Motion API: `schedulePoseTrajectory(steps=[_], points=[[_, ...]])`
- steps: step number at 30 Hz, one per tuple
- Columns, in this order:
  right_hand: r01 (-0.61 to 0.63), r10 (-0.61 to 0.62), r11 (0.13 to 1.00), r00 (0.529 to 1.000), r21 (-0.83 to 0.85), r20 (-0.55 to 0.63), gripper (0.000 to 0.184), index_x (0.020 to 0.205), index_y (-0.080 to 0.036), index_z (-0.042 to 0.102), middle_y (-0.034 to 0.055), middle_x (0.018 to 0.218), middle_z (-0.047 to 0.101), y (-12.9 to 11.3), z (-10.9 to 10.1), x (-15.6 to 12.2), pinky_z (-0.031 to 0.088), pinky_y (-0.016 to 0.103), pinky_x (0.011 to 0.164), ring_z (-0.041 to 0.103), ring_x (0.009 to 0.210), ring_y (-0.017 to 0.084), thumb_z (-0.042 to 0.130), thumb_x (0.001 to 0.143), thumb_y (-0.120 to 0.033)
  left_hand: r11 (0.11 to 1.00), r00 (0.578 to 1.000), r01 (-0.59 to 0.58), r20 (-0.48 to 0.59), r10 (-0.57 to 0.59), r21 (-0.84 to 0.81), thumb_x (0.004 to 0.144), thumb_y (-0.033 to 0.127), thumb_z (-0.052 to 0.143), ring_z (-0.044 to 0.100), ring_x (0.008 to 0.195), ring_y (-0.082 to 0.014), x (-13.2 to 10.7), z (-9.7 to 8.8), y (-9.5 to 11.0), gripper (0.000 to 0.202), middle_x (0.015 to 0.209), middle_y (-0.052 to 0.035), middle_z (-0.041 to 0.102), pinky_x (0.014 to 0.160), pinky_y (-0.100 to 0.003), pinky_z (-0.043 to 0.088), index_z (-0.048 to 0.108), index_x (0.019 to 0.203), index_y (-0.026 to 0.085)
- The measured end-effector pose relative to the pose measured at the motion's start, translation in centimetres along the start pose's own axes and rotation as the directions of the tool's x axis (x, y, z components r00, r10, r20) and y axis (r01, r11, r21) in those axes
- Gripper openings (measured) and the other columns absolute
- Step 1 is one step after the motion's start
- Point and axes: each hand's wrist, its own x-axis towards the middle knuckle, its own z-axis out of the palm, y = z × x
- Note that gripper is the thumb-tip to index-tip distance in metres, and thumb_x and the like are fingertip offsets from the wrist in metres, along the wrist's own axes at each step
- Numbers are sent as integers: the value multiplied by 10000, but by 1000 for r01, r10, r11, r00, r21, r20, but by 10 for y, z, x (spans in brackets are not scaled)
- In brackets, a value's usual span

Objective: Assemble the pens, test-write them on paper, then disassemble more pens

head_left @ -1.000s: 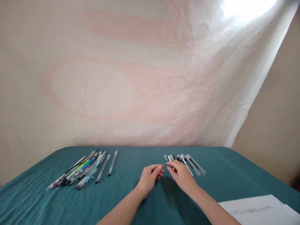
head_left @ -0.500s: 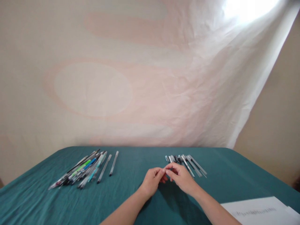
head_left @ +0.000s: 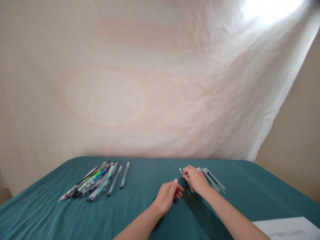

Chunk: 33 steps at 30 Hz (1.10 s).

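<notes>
My right hand [head_left: 195, 179] is over the right-hand row of pens, thumb and fingers pinched on a slim pen [head_left: 191, 187] whose lower part shows beneath the palm. The fingers cover much of this row. Just left of the fingertips lies the end of another pen [head_left: 180, 171]. My left hand [head_left: 167, 196] hovers low over the cloth, nearer to me, with its thumb raised off the loosely curled fingers. Nothing shows in it. Several clear pens [head_left: 214, 180] lie side by side to the right of my right hand.
A heap of pens [head_left: 92, 181], mostly clear and black with green, blue and teal ones, lies on the left. Two clear pens [head_left: 115, 181] lie apart beside it. White paper [head_left: 287, 226] rests at the front right on the green tablecloth [head_left: 150, 173]. A pale sheet [head_left: 162, 100] hangs behind.
My hands were together at the fingertips; they have parted. The right one has moved away from me to the row of pens, and the left thumb has lifted. The view has shifted slightly.
</notes>
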Motion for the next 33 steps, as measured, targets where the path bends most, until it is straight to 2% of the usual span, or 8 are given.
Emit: schedulePoseTrajectory(steps=[4,10,16,24,28,31,33], points=[[33,-31,996,999,-81,21,143,784,-187,596,34,846,578,-5,5,4,343,241,709,519,848,157,457,818,-179,1000,1000,13,5,-13,12,804,523,352,541,563,-144,0,1,3,503,620,-78,615,570,-242,404,653,721,129],[28,-23,988,999,-154,33,199,788,-184,614,55,854,576,-3,6,9,349,246,676,519,855,170,422,843,-187,1000,1000,22,12,-22,19,802,543,332,533,563,-135,0,1,2,526,626,-70,612,571,-238,403,643,727,126],[49,-46,986,999,-162,21,231,820,-199,618,44,850,576,-5,1,-1,355,242,632,535,808,161,391,860,-202,999,999,23,44,-25,45,806,550,315,525,565,-127,3,0,-5,555,627,-57,605,580,-249,405,625,755,92],[258,-261,962,965,-85,-24,227,717,-197,597,16,759,582,-16,6,-32,362,239,660,509,788,157,418,847,-143,998,999,19,35,-21,54,806,562,297,528,563,-123,2,2,-5,567,623,-48,593,572,-246,405,612,760,93],[282,-286,955,957,-94,-40,212,700,-186,588,17,736,570,-14,10,-35,365,243,653,498,776,161,437,840,-136,998,998,30,48,-32,48,804,579,265,533,559,-122,3,1,-6,603,634,-58,598,577,-251,420,613,762,89],[304,-308,947,951,-105,-28,207,714,-186,591,22,747,566,-12,10,-35,368,243,653,494,782,161,438,839,-121,991,995,30,90,-42,130,822,552,236,555,581,-128,6,-6,1,607,662,-76,616,588,-252,435,616,776,81],[317,-322,941,947,-121,-20,212,722,-185,591,26,749,561,-13,9,-37,369,248,658,491,788,164,433,839,-105,950,996,7,84,-35,311,843,490,244,574,616,-128,9,-14,11,550,700,-78,636,604,-239,441,617,803,88]])
